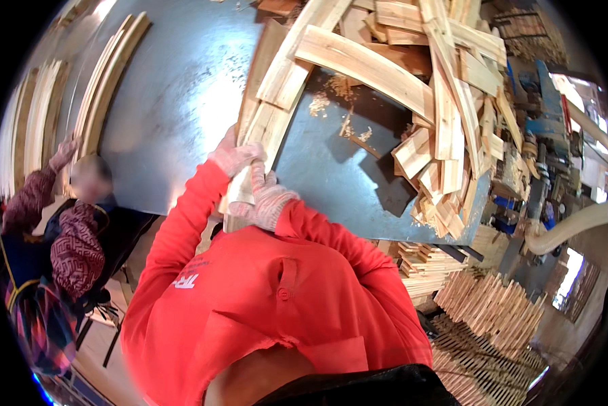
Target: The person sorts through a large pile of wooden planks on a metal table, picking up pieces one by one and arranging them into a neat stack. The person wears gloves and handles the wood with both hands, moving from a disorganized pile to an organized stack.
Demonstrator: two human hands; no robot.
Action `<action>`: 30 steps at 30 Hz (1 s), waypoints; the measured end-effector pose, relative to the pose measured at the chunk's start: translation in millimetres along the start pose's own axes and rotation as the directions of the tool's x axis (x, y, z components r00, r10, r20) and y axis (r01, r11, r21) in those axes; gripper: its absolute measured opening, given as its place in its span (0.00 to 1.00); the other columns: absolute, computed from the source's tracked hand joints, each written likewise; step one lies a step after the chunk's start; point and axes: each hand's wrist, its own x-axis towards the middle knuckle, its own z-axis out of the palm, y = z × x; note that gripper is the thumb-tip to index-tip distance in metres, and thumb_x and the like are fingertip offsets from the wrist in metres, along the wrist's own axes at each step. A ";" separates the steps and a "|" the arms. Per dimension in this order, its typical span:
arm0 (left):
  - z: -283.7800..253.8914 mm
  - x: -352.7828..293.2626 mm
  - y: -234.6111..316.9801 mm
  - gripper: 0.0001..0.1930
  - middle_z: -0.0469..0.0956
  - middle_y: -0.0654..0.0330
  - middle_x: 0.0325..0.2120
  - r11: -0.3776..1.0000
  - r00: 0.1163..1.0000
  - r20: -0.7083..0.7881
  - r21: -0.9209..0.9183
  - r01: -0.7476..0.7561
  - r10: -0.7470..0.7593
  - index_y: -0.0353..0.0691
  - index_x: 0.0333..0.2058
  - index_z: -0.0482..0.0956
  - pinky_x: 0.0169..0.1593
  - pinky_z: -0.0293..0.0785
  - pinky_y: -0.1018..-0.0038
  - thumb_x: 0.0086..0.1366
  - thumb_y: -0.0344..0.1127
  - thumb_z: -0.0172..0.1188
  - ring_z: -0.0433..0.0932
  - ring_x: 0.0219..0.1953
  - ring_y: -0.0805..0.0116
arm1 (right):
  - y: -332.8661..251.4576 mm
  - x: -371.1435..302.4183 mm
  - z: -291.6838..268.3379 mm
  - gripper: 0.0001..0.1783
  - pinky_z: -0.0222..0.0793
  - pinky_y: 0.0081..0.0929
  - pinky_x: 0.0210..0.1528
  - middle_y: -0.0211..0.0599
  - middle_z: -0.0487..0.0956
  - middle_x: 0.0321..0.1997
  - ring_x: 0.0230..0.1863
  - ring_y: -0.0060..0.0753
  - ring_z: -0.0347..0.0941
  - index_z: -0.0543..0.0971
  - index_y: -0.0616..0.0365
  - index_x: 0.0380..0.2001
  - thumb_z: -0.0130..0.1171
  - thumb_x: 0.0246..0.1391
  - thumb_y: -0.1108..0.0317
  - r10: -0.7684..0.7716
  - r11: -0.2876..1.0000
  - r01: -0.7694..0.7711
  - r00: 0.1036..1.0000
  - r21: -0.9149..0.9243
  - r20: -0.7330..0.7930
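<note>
A pale wooden board (268, 132) runs away from my body near the table's front edge. My left hand (235, 157), in a light knitted glove, is closed round its left side with the fingers across the top. My right hand (270, 201), in a matching glove, grips the same board closer to my body, its fingers pointing toward my left hand. The board's near end is partly hidden by the hands and my red sleeves. Another pale board (297, 57) lies past its far end, and a browner board (260, 61) lies along their left side.
Loose boards (446, 101) make a jumbled pile on the right of the metal table (175, 88). Wood shavings (319, 103) lie before it. At left, a co-worker's hand (65, 151) touches long stacked strips (111, 78). Stacked slats (493, 311) and machinery (541, 135) stand to the right.
</note>
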 end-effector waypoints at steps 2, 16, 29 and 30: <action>-11.9 11.2 -34.3 0.39 0.76 0.54 0.46 0.990 0.993 0.083 -0.120 -0.072 0.082 0.33 0.59 0.64 0.52 0.71 0.71 0.50 0.40 0.69 0.74 0.47 0.66 | -11.4 -11.7 -32.3 0.51 0.64 0.41 0.59 0.52 0.72 0.57 0.59 0.52 0.69 0.52 0.62 0.68 0.60 0.52 0.41 -0.107 0.944 0.188 0.951 -0.270 0.290; -13.3 -26.2 -22.7 0.40 0.77 0.50 0.43 0.967 0.995 -0.079 0.252 -0.037 0.059 0.31 0.59 0.61 0.51 0.71 0.68 0.50 0.35 0.70 0.76 0.46 0.60 | -32.0 127.8 -157.1 0.69 0.39 0.40 0.74 0.60 0.34 0.74 0.75 0.62 0.28 0.36 0.56 0.71 0.71 0.36 0.49 0.192 0.978 -0.152 0.389 0.142 -0.901; -185.9 -50.5 -90.9 0.33 0.72 0.40 0.53 0.492 0.784 -0.616 0.708 0.507 0.078 0.40 0.60 0.59 0.56 0.68 0.57 0.59 0.44 0.60 0.72 0.55 0.44 | 100.5 49.8 -6.0 0.63 0.51 0.51 0.68 0.70 0.39 0.71 0.72 0.72 0.38 0.50 0.58 0.69 0.73 0.29 0.62 -0.275 0.961 0.129 0.357 -0.244 -0.893; -164.3 -55.3 -84.6 0.34 0.70 0.40 0.55 0.404 0.741 -0.570 0.808 0.428 0.354 0.40 0.60 0.58 0.57 0.67 0.57 0.59 0.45 0.60 0.70 0.57 0.44 | 105.6 46.9 -0.3 0.63 0.52 0.51 0.68 0.70 0.39 0.71 0.72 0.72 0.38 0.50 0.57 0.69 0.73 0.29 0.62 -0.271 0.962 0.116 0.345 -0.246 -0.898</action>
